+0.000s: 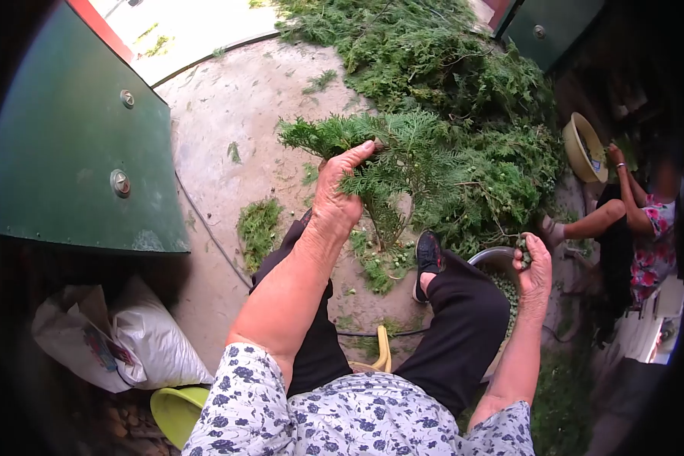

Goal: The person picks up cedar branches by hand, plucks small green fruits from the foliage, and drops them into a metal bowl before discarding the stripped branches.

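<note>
My left hand (337, 188) is closed round the stem of a leafy green conifer sprig (422, 156), which looks like arborvitae. The sprig fans out to both sides of my thumb in front of me. My right hand (538, 272) is curled round small green cones (524, 252), some showing between the fingers. Below and left of that hand is a metal basin (485, 255) holding many similar small green pieces, partly hidden by my right leg and forearm.
A big heap of cut branches (463, 68) covers the floor ahead. At right a seated co-worker (646, 228) reaches toward a yellow basin (576, 140). White sacks (156, 334) and a lime-green basin (163, 410) stand at left, below a green metal door (76, 144). A cable (205, 220) crosses the floor.
</note>
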